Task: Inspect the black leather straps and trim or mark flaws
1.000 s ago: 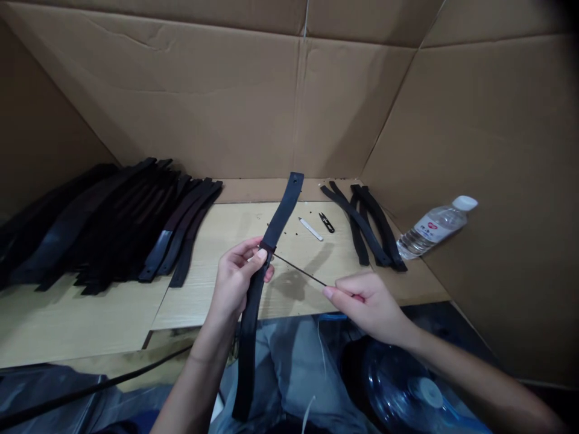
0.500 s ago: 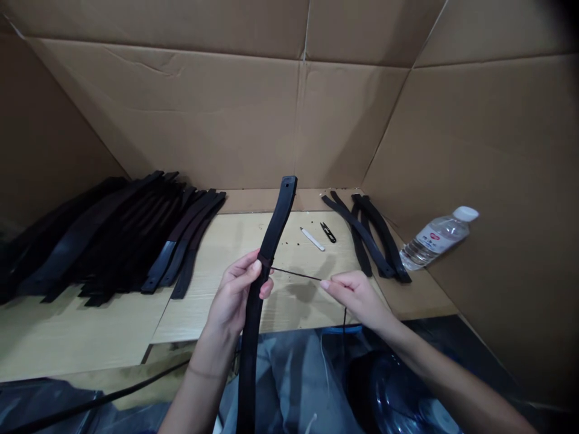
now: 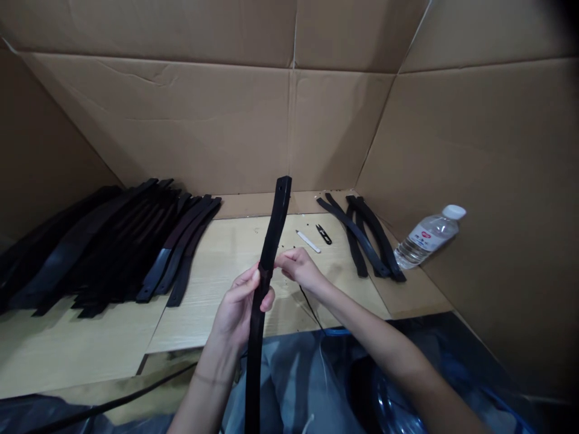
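My left hand is closed around a long, slightly curved black strip that has a hole near its top end. The strip stands nearly upright, its lower part reaching down past the table edge towards my lap. Close against the strip's right side, my right hand pinches a thin black cord. The cord hangs from below that hand to the table's front edge. Around the strip at my left thumb sits a dark band; its detail is too dark to make out.
A large pile of black strips lies on the left of the table. Several more strips lie at right, beside a tilted water bottle. A white pen-like tool and black thread snips lie behind my hands. Cardboard walls surround the table.
My right hand has moved left and up, from holding the cord stretched out sideways to right beside the strip. My left hand keeps its grip. The view has shifted slightly.
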`<action>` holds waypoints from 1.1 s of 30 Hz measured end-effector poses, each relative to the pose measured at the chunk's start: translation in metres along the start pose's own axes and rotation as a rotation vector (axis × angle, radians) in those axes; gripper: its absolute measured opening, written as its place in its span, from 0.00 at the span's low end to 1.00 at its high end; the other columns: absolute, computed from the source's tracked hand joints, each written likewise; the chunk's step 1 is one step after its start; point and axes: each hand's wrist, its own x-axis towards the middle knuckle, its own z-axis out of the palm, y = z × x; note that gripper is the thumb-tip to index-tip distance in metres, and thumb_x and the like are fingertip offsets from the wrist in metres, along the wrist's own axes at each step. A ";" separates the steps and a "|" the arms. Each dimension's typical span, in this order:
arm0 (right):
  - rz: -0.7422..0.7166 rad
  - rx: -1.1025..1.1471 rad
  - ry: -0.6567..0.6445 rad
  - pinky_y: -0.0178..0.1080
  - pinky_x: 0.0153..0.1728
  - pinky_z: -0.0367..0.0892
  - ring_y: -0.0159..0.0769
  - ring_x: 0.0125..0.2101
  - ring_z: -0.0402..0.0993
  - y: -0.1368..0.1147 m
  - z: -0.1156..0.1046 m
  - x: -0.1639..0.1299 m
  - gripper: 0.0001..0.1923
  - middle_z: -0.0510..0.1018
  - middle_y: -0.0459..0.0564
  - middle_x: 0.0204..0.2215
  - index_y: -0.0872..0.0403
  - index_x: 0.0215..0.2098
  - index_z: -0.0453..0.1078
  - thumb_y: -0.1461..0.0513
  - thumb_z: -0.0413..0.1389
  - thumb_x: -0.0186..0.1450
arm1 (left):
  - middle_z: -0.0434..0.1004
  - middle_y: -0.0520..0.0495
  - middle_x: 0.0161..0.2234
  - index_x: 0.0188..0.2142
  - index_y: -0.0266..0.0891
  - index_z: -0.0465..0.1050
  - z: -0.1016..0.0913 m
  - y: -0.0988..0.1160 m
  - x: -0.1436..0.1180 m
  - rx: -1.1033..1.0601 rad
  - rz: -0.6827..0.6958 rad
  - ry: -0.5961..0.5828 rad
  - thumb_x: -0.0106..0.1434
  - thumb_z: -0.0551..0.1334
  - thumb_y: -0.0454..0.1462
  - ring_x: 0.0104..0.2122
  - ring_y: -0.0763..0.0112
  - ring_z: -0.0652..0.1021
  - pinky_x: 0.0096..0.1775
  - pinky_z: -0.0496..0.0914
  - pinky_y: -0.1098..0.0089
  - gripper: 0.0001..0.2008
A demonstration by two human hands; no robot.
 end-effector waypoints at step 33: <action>-0.138 -0.624 0.032 0.36 0.31 0.62 0.36 0.30 0.67 -0.030 0.037 -0.069 0.12 0.69 0.45 0.28 0.53 0.31 0.64 0.55 0.60 0.60 | 0.73 0.49 0.24 0.31 0.33 0.72 0.001 0.021 0.017 -0.156 0.315 0.312 0.54 0.68 0.31 0.23 0.78 0.73 0.26 0.71 0.81 0.06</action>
